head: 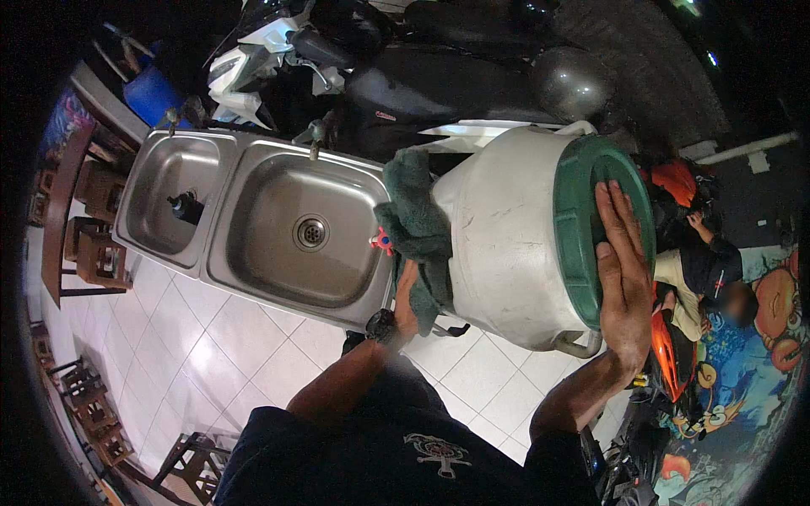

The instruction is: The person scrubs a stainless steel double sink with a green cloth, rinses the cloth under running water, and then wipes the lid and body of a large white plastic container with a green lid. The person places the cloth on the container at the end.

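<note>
A large white plastic barrel (506, 234) with a green lid (573, 228) is in front of me at the right end of the sink. Its lid lies toward the right of the picture; whether it stands straight or tilts I cannot tell. My right hand (623, 272) rests flat on the lid, fingers extended. Low on the barrel's sink side, my left hand (407, 303) holds a dark green cloth (408, 183), which hides most of the fingers. Between cloth and basin shows a small red tap handle (381, 241).
A stainless steel double sink (221, 209) with taps (314, 142) extends left; a dark bottle (186, 207) lies in its smaller basin. Behind is a parked motor scooter (443, 82). A person (690, 278) sits at the right. Wooden stools (95, 250) stand at the left.
</note>
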